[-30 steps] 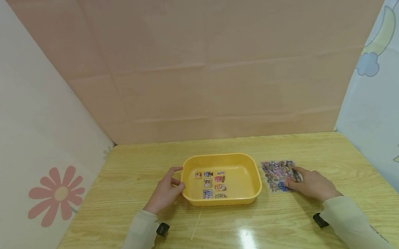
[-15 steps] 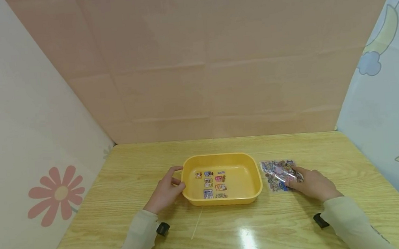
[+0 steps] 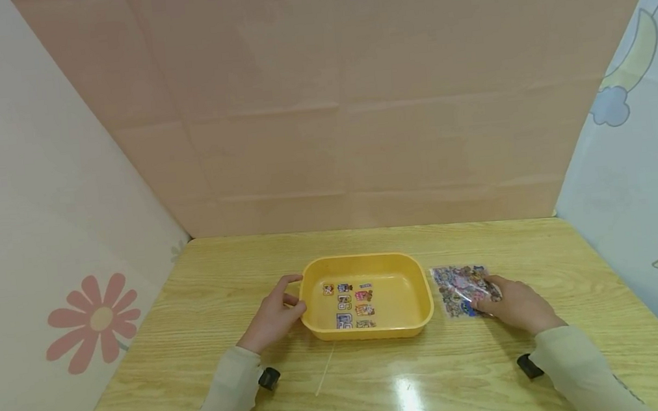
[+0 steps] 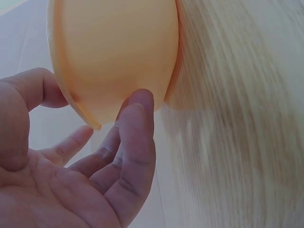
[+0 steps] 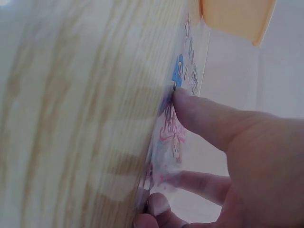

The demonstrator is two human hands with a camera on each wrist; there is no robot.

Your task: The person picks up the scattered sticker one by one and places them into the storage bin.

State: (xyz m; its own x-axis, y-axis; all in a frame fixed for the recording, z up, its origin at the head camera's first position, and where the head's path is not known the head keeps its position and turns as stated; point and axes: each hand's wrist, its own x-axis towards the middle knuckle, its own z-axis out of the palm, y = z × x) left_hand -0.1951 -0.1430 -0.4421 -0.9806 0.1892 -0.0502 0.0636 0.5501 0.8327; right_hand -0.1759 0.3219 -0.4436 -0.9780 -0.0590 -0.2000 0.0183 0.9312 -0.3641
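head view, tray: a yellow, round-cornered rectangular plastic tray (image 3: 398,297) is resting on a light wood-grain table (image 3: 196,295).
head view, cut-outs: small, flat, multicoloured printed cut-outs (image 3: 363,296) are lying inside the tray, mostly in its left half.
head view, left hand: the left hand (image 3: 274,318) is gripping the tray's left end, thumb and forefinger spreading along the rim.
head view, packet: a clear, flat plastic packet of colourful printed pieces (image 3: 458,289) is lying just right of the tray.
head view, right hand: the right hand (image 3: 517,306) is pinching the packet's right side, farther right of the tray.
head view, strip: a thin, pale strip (image 3: 324,370) is lying just in front of the tray.
left wrist view, fingers: the thumb is curling over the tray's rim, other fingers bending beside its outer wall.
right wrist view, fingers: the thumb is pressing on the packet, fingertips meeting its edge; the tray is showing beyond.
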